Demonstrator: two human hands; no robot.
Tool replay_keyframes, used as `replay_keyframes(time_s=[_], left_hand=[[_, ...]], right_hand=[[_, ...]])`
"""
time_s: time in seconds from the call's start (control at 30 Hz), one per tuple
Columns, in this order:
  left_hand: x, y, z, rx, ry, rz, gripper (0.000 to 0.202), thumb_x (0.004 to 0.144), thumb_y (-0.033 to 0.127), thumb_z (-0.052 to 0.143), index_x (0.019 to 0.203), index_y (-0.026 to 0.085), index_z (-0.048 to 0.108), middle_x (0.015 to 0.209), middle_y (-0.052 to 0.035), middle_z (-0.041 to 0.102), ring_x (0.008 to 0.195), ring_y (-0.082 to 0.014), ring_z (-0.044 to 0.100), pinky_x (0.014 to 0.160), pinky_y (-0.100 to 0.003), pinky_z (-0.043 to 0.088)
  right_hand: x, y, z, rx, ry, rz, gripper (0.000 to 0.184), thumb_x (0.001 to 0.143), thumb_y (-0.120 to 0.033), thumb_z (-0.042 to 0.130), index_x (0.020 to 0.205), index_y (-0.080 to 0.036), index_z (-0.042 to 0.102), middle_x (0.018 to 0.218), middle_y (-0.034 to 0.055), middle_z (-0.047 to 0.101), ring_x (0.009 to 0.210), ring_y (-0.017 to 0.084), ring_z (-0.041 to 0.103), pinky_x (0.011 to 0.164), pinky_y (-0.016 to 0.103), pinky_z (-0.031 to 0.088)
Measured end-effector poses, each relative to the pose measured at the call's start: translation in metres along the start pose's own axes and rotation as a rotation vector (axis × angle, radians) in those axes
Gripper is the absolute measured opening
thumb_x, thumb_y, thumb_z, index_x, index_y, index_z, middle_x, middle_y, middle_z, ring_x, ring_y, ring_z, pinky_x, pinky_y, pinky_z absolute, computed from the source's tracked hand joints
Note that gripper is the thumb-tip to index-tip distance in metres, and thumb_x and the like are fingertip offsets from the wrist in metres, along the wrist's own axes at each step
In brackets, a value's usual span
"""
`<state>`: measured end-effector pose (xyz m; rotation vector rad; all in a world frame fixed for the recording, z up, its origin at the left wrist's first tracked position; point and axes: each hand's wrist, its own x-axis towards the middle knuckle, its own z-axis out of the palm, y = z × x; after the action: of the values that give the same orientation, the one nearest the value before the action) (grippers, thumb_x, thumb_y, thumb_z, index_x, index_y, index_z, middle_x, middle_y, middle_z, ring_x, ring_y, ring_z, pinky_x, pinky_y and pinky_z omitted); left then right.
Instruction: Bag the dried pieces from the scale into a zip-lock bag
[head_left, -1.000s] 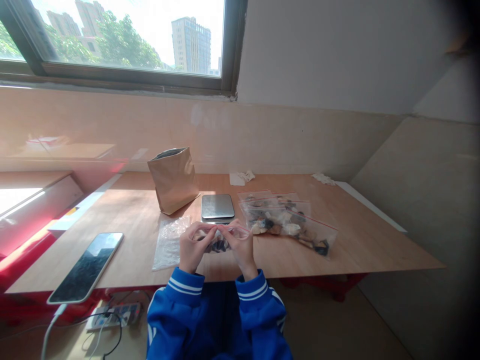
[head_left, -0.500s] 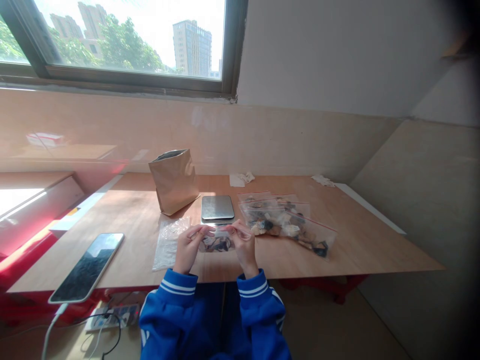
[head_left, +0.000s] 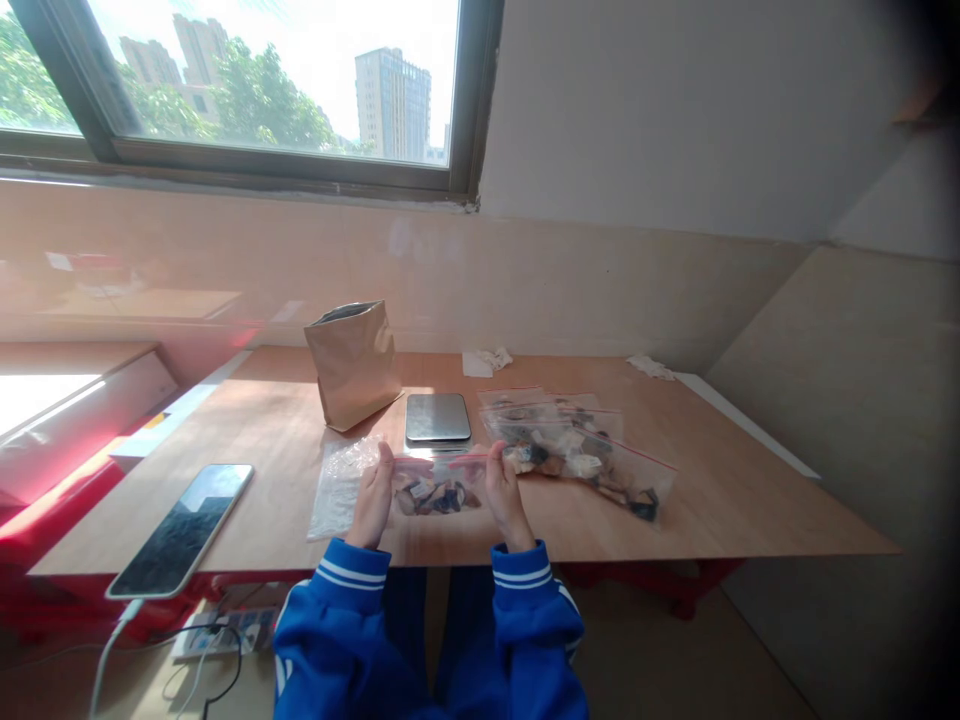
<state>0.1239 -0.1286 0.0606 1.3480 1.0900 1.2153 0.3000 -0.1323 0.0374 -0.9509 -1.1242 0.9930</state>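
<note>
Between my two hands a clear zip-lock bag [head_left: 439, 492] with a red seal strip is stretched wide, brown and dark dried pieces lying inside it. My left hand [head_left: 373, 497] pinches its upper left corner, and my right hand [head_left: 507, 497] grips the upper right corner. Just beyond the bag is a digital scale [head_left: 438, 417] with a bare metal plate. Several filled zip-lock bags [head_left: 581, 450] overlap on the table to the right of my right hand. Beside my left hand lies crumpled clear plastic packaging [head_left: 334, 490].
An open brown paper pouch [head_left: 352, 368] stands behind the scale's left side. A phone [head_left: 184, 530] on a charging cable rests at the table's left front edge. White tissues [head_left: 487, 361] lie near the wall. A power strip [head_left: 225, 635] sits below the table.
My hands have moved apart from the middle of the bag's top to its two corners, so more of its contents shows. The view has shifted slightly.
</note>
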Motion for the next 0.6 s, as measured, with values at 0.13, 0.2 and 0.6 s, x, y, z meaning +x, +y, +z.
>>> replay_keyframes(time_s=[0.13, 0.2, 0.6], left_hand=[[-0.004, -0.005, 0.004, -0.039, 0.039, -0.07, 0.074, 0.086, 0.07, 0.026, 0.074, 0.017, 0.076, 0.072, -0.0111, 0.073, 0.073, -0.0239, 0.07, 0.081, -0.038, 0.054], [-0.005, -0.008, 0.005, -0.029, 0.017, -0.069, 0.074, 0.087, 0.069, 0.025, 0.082, 0.016, 0.077, 0.08, -0.013, 0.074, 0.082, -0.0247, 0.07, 0.085, -0.039, 0.053], [0.007, -0.02, -0.051, 0.136, 0.268, -0.001, 0.067, 0.088, 0.066, 0.027, 0.096, 0.014, 0.069, 0.108, -0.0142, 0.07, 0.085, -0.0224, 0.065, 0.075, -0.036, 0.05]], right_hand=[[0.001, 0.004, -0.006, 0.026, -0.021, 0.069, 0.083, 0.085, -0.077, 0.018, 0.062, -0.02, 0.075, 0.062, 0.0116, 0.067, 0.058, 0.02, 0.06, 0.053, 0.033, 0.048], [0.002, 0.005, -0.014, -0.009, -0.011, 0.115, 0.082, 0.085, -0.077, 0.019, 0.061, -0.021, 0.074, 0.064, 0.0119, 0.068, 0.059, 0.021, 0.061, 0.055, 0.034, 0.048], [-0.009, -0.003, -0.108, -0.62, 0.756, -0.01, 0.073, 0.085, -0.071, 0.034, 0.109, -0.009, 0.062, 0.058, 0.0041, 0.057, 0.052, 0.019, 0.053, 0.057, 0.032, 0.043]])
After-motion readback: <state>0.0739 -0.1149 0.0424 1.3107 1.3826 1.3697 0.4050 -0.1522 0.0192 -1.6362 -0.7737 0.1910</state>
